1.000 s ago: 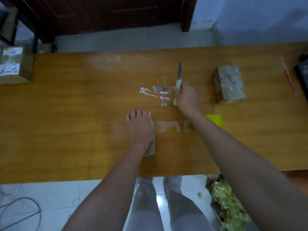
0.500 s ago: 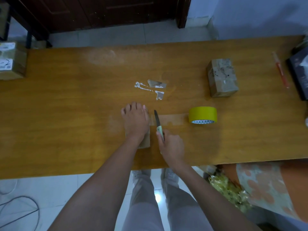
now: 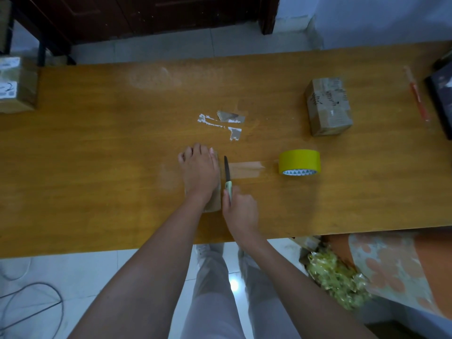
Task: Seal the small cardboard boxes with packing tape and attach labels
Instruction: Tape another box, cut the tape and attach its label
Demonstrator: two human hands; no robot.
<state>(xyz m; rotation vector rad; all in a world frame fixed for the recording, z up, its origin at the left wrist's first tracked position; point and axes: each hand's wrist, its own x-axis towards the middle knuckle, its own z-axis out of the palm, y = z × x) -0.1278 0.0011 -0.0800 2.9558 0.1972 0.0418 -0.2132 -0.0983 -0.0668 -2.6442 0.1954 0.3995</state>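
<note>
Head view: left hand [image 3: 199, 174] flat on cardboard box [image 3: 213, 204]; right hand [image 3: 241, 209] fisted round slim knife [image 3: 228, 178].

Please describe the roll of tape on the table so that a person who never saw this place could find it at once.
On the long orange-brown wooden table, look right of the right hand, which holds a small green-handled knife. There the roll of yellow packing tape stands alone, nearer the front edge than the brown cardboard box with black scribbles. It is the only round, bright yellow thing on the table.
</note>
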